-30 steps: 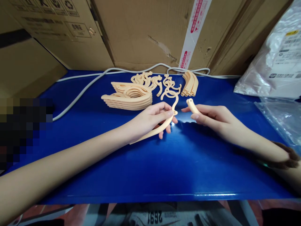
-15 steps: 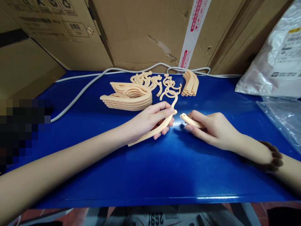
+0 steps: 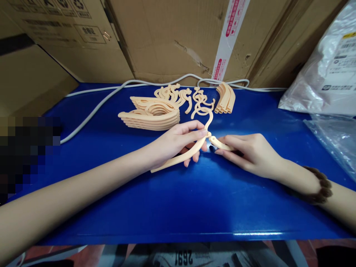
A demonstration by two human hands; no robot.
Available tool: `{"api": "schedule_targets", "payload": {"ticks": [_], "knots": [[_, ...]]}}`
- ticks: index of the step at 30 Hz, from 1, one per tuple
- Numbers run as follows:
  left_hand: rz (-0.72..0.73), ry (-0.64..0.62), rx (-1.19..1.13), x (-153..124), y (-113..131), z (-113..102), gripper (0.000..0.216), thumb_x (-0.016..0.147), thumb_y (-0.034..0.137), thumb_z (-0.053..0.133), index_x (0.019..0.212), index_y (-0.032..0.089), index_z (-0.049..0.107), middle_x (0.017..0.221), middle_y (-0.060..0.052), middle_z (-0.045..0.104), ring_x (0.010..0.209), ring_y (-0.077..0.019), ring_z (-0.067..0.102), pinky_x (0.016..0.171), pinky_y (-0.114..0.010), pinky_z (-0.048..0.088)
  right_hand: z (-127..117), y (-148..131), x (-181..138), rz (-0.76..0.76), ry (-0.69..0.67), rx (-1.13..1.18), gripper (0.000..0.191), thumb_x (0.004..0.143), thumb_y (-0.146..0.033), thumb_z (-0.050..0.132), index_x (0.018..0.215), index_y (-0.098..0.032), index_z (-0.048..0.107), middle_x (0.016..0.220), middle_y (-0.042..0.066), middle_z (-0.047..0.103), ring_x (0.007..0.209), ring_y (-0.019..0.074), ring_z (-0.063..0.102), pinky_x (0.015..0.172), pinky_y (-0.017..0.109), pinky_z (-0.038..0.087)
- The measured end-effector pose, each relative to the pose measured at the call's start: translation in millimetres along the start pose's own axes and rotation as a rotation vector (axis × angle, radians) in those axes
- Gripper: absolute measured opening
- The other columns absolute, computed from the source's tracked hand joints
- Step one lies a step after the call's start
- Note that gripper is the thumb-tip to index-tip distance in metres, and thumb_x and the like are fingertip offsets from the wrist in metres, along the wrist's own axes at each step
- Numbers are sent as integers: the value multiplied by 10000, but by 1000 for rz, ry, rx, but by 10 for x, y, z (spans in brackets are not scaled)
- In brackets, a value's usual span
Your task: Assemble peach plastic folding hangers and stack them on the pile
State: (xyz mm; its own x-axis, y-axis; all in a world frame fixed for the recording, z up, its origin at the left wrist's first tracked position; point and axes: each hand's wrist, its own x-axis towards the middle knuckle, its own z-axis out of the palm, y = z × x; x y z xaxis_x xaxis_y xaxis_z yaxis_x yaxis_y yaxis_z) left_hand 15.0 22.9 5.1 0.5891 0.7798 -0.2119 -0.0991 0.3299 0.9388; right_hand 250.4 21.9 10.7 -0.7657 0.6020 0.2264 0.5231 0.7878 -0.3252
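Observation:
My left hand (image 3: 175, 142) pinches a peach plastic hanger arm with a hook (image 3: 178, 158), thumb and forefinger at its joint, the hook curling up behind. My right hand (image 3: 247, 152) grips a second peach hanger arm (image 3: 219, 143) whose round end touches that joint. Both hands hover just above the blue table (image 3: 178, 207). Behind them lie a stack of assembled hangers (image 3: 151, 115), a heap of loose hooks (image 3: 189, 98) and a bundle of curved arms (image 3: 226, 98).
A white cable (image 3: 94, 111) runs along the table's back and left. Cardboard boxes (image 3: 172, 37) wall off the rear. Plastic bags (image 3: 325, 74) sit at the right. A dark beaded bracelet (image 3: 317, 189) circles my right wrist.
My right hand lowered its hanger arm and moved it left until its end met the joint of the piece in my left hand. My left hand stayed almost still.

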Motion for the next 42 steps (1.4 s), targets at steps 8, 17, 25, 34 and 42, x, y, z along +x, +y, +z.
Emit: {"api": "schedule_targets", "payload": {"ticks": [8,17,25,34,42], "knots": [[-15,-6,28,-20,34,17,126,980,289,541,1014,177,588,764,20,630,465,-67,591,364,-118,465,6,7,2,-6,24,-52,254,1001,-322,503,1116,-171,672,889,37,727,699,119,656,599,213,422],[-31,-15,71,-16,35,-2,182,939,320,594,1038,185,664,880,-18,660,561,-81,610,402,-131,481,9,16,-22,-34,105,-194,295,1009,-325,489,1173,-183,690,765,23,659,610,103,578,553,222,384],[-13,8,68,-10,15,-14,159,927,251,619,1045,190,706,852,-25,692,815,-141,669,590,-180,568,17,11,-27,-71,126,-274,292,1008,-317,491,1173,-186,693,750,16,652,633,111,579,568,228,379],[-17,71,-9,-17,3,-21,118,881,224,699,980,165,723,887,-34,742,765,-107,687,706,-192,558,30,-20,-31,-88,123,-373,367,1034,-372,425,1232,-198,680,696,1,623,589,102,543,546,234,347],[-2,98,24,-25,14,-1,123,879,200,693,985,158,738,848,-28,743,779,-97,683,742,-176,531,39,-27,-29,-101,124,-403,359,1034,-366,427,1211,-198,689,698,0,633,604,110,572,546,241,359]]}}
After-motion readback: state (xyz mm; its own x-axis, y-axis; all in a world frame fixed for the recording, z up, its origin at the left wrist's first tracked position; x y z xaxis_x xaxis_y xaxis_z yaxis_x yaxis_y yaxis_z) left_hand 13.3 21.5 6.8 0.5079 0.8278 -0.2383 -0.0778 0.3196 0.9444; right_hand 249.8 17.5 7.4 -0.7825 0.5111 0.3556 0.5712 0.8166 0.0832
